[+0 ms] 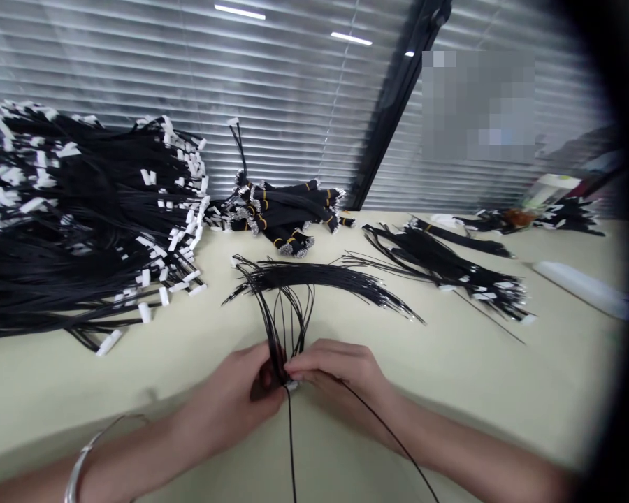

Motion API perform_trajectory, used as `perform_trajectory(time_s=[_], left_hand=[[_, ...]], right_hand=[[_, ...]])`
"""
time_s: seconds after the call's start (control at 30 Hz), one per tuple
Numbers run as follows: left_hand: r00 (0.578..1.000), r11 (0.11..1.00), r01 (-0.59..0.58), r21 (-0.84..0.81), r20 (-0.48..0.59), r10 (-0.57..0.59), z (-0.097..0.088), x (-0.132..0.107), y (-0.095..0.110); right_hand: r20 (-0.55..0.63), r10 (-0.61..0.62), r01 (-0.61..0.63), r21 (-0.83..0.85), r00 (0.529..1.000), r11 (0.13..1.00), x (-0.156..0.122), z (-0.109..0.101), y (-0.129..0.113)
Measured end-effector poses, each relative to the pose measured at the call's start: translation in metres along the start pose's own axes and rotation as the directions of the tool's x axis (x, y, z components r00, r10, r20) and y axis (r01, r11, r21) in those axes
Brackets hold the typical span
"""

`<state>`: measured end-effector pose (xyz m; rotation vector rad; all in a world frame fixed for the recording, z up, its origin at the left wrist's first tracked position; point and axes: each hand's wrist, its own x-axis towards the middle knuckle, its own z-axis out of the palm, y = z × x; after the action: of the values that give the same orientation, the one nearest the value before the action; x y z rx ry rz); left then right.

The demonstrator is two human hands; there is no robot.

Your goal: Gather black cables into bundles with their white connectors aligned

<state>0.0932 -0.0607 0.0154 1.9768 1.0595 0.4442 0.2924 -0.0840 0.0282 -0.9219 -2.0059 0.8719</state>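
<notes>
My left hand (246,391) is closed around a looped bundle of thin black wires (272,328) near the table's front. My right hand (335,367) pinches beside it, fingertips at a small white connector (292,384) at the lower end of the bundle. One wire hangs straight down from the connector; another black wire (388,426) runs from my right fingers toward the lower right. The fingertips hide most of the connector. Just beyond the hands lies a loose row of black wires (325,276) with bare metal ends.
A large heap of black cables (99,181) with white connectors fills the left. Yellow-banded cable bundles (288,206) lie at the back, by window blinds (272,91). More black wires (440,255) and a long white object (581,286) are on the right of the pale table (545,377).
</notes>
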Motion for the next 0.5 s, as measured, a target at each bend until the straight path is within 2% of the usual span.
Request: perform_trajectory(time_s=[0.13, 0.3, 0.4, 0.5], left_hand=[[1.0, 1.0, 0.006, 0.009, -0.005, -0.006, 0.001, -0.001, 0.0], [1.0, 1.0, -0.005, 0.008, 0.006, 0.004, -0.001, 0.001, 0.002], [1.0, 1.0, -0.003, -0.009, 0.005, 0.003, 0.0, 0.002, 0.001], [1.0, 1.0, -0.014, -0.024, -0.008, 0.013, 0.001, 0.002, 0.0]], right_hand=[[0.049, -0.022, 0.026, -0.094, 0.999, 0.995, -0.002, 0.002, -0.003], [-0.052, -0.051, 0.037, -0.232, 0.997, 0.972, -0.001, 0.01, -0.003], [-0.118, -0.06, 0.031, -0.233, 0.991, 0.972, -0.002, 0.014, 0.004], [-0.12, -0.067, 0.034, -0.257, 0.991, 0.966, -0.004, 0.015, 0.009]])
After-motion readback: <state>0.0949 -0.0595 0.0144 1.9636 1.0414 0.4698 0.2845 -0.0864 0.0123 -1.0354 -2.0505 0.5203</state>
